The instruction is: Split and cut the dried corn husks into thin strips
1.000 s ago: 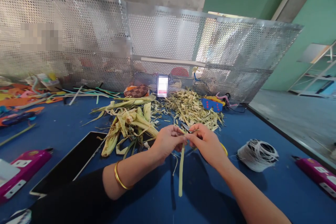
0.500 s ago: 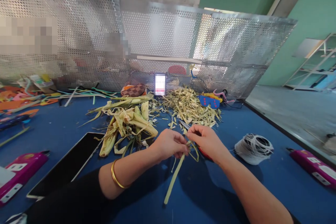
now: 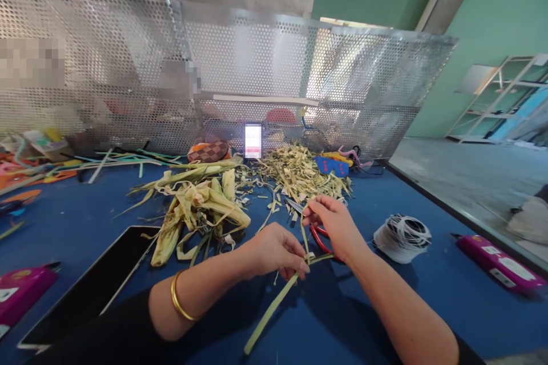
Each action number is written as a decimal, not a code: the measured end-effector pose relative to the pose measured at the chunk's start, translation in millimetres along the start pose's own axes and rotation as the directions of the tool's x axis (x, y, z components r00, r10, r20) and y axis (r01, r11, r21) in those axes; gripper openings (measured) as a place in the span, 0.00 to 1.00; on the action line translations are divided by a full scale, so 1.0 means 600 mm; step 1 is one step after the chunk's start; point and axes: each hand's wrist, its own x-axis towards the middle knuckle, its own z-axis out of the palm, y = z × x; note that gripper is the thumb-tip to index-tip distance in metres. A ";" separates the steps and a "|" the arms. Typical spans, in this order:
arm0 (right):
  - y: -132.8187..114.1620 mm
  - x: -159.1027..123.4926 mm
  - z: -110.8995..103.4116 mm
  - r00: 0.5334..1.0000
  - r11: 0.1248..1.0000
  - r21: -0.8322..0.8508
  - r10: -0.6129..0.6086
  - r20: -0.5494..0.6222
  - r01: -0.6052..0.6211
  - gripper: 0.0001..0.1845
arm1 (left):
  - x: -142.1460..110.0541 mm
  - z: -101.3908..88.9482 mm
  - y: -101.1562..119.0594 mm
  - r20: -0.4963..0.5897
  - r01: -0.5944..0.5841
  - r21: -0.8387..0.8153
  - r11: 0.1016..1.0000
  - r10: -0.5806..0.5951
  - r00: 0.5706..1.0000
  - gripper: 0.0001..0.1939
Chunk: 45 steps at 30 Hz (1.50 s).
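Observation:
My left hand (image 3: 280,251) pinches pale green corn husk strips (image 3: 270,312) where they cross. One long strip runs from these fingers down toward the near table edge, and another sticks out to the right under my right wrist. Farther up, my right hand (image 3: 331,221) has its thumb and fingertips closed on the upper end of a strip, which stretches between both hands. Scissors (image 3: 319,235) with red handles lie on the table beside and partly behind my right hand. A pile of corn husks (image 3: 199,205) lies beyond my left forearm.
Husk scraps (image 3: 302,174) are heaped at the back, near a lit phone (image 3: 253,141). A white twine spool (image 3: 402,239) stands right. A dark tablet (image 3: 92,282) lies left, with magenta power strips (image 3: 499,265) at both sides. A perforated metal panel (image 3: 248,57) borders the table.
My hands have moved apart: the left has come lower with the crossed strips, and the right has drawn up, pulling a strip taut. More of the red scissor handles shows. The view has shifted slightly.

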 end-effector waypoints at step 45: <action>-0.013 -0.037 -0.009 0.386 0.029 -0.595 -0.786 0.484 0.803 0.10 | 0.004 -0.031 0.018 -0.575 -0.297 -0.269 0.916 0.094 0.812 0.07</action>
